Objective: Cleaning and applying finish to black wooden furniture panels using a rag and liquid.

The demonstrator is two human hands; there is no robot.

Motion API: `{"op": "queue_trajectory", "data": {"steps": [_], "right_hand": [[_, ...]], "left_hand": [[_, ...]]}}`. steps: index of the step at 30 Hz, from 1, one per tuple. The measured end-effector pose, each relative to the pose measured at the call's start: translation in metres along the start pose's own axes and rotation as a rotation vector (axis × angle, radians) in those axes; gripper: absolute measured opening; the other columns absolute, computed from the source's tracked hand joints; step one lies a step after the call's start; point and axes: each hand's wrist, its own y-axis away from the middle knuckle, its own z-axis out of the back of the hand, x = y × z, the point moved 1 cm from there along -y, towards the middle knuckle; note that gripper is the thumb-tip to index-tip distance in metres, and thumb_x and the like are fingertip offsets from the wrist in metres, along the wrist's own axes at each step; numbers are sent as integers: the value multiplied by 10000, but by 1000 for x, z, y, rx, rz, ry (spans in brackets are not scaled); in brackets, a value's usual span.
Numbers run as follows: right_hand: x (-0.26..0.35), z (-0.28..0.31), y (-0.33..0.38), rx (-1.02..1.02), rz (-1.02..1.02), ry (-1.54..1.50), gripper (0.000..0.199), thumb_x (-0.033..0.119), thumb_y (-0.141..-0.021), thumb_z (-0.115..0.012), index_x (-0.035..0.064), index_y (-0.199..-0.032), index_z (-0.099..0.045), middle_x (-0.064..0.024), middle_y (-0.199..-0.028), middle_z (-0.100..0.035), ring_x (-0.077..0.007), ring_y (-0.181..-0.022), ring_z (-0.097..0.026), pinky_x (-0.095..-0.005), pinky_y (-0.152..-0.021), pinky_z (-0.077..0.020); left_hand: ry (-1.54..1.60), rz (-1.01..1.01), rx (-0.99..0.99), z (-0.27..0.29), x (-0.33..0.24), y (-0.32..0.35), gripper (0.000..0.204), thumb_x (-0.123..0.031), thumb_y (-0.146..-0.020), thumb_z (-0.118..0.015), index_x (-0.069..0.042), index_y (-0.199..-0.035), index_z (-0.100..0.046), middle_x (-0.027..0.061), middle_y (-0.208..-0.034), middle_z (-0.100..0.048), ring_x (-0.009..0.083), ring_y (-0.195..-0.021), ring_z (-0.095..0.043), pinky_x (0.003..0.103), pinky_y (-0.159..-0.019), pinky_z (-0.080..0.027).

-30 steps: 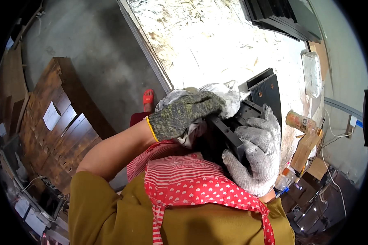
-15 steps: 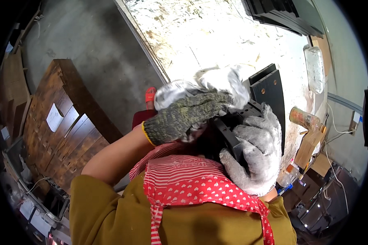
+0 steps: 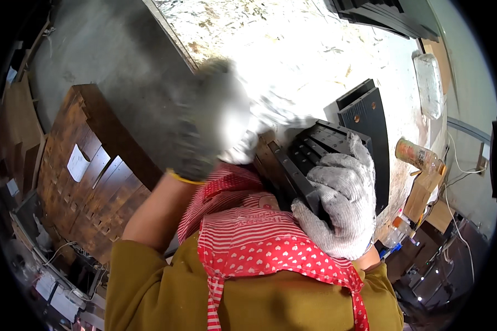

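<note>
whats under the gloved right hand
Black pieces show at the right hand, sticking out past it toward the picture's left. Whatever lies directly beneath the hand is covered.

Motion blurs the left hand (image 3: 210,117) and the white cloth (image 3: 242,150) beside it; its grip cannot be told. The right hand (image 3: 343,205) hides part of the black piece (image 3: 294,175). The upper edge cuts off the bench (image 3: 292,52) and stacked black panels (image 3: 370,15).
</note>
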Motion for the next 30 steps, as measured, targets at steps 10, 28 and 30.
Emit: {"op": "queue_trajectory", "data": {"steps": [10, 28, 30], "right_hand": [[1, -7, -5, 102, -53, 111, 380, 152, -636, -839, 3, -940, -667, -105, -1039, -607, -324, -1031, -599, -621, -1019, -386], [8, 2, 10, 51, 71, -24, 337, 177, -635, -842, 6, -892, -706, -116, -992, -637, -334, -1001, -614, -602, -948, -458], [11, 0, 10, 82, 96, -9, 357, 172, -635, -844, 2, -912, -697, -115, -994, -633, -330, -1001, -614, -599, -943, -462]], "left_hand": [[-595, -195, 65, 15, -42, 37, 222, -40, -915, -666, -53, -1136, -675, 94, -1156, -662, 231, -1046, -655, 357, -1018, -508], [-693, -630, 576, -32, -54, 45, 440, -57, -888, -599, 16, -1321, -568, 187, -1273, -596, 355, -1179, -585, 484, -1027, -464], [-734, -593, 618, -29, -38, 45, 419, -57, -882, -595, 8, -1295, -583, 182, -1239, -609, 354, -1152, -598, 494, -996, -470]]}}
